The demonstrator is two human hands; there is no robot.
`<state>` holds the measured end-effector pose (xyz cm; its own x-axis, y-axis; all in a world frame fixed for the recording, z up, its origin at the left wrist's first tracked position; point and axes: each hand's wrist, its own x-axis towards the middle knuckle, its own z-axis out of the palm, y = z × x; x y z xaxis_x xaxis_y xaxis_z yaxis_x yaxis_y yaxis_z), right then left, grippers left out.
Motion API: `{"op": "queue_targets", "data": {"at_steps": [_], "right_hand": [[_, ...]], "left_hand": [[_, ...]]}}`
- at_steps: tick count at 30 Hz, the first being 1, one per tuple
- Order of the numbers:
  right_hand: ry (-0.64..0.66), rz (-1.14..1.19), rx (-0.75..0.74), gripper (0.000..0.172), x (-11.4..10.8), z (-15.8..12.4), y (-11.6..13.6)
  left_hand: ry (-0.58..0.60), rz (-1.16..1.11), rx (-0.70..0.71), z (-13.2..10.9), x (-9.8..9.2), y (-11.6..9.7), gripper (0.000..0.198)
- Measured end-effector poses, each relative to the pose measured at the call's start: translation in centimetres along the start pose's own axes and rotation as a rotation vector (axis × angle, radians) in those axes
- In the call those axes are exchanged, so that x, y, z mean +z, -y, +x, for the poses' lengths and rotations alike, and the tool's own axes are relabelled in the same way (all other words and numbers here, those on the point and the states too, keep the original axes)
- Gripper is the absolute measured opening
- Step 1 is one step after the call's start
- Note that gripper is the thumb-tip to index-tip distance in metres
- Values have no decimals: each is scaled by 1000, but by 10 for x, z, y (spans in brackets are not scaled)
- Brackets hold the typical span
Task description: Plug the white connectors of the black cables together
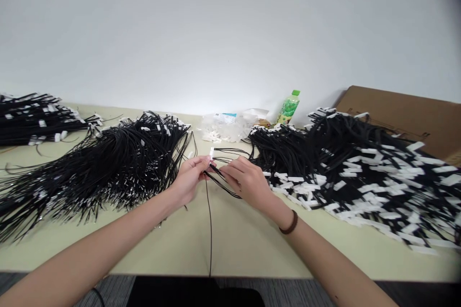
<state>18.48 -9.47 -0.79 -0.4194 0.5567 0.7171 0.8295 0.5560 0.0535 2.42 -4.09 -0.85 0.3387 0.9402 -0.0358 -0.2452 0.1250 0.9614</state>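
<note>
At the middle of the table, my left hand (190, 178) pinches a small white connector (212, 152) between thumb and fingers. Several thin black wires (230, 150) run from the connector towards the right. My right hand (251, 183) is closed on some of these wires, close beside the left one; its fingertips are partly hidden. One loose black wire (210, 230) hangs from the left hand down to the table's front edge. Left of my hands lies a big heap of black wires (122, 158) with bare shiny ends.
On the right spreads a pile of black wire harnesses (324, 153) with white connectors. Another wire bundle (39, 120) lies far left. By the wall are a clear plastic bag (223, 129) of white parts and a green-capped bottle (288, 107). A cardboard box (399, 110) stands back right.
</note>
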Motion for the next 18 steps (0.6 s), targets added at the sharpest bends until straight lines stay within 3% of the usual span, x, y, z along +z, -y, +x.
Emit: {"op": "queue_targets", "data": {"at_steps": [18], "right_hand": [[7, -3, -16, 20, 0, 1, 0]], "left_hand": [[-3, -8, -9, -1, 1, -1, 27]]}}
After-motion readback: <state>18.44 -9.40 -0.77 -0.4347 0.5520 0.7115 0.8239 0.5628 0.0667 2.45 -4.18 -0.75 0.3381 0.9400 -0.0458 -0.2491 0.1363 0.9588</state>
